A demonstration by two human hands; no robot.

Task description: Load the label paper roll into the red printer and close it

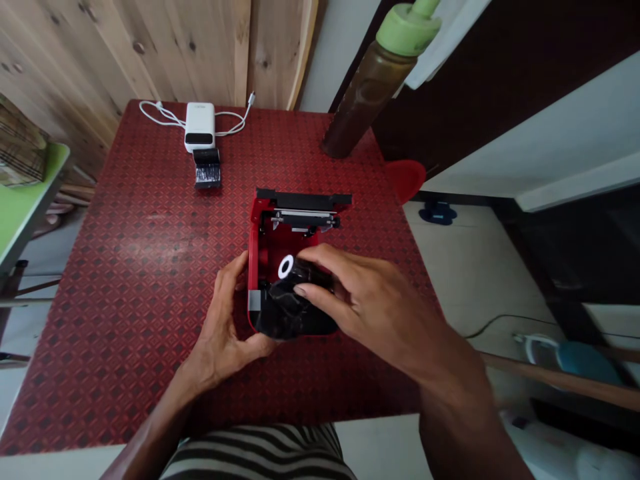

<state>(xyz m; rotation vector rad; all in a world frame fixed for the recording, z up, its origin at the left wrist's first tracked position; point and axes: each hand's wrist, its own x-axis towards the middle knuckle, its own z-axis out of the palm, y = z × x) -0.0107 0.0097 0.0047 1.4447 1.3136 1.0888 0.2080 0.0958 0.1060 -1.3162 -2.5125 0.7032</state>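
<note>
My right hand [360, 293] is closed narrowly over a shiny black roll [295, 307], its fingers curled down on top, while my left hand [223, 320] cups the near left side of a small red printer case [255, 247]. The roll sits at the near end of the case with its white core [286, 267] showing, though my hands hide too much for me to tell if it is fully seated. The case stands open, its black hinged lid [303, 198] and metal print mechanism [303, 218] exposed at the far end, so closing it remains undone. The case rests on a red patterned tablecloth [150, 267]; farther off lie a white power bank [200, 127] and a black taped block [207, 168].
</note>
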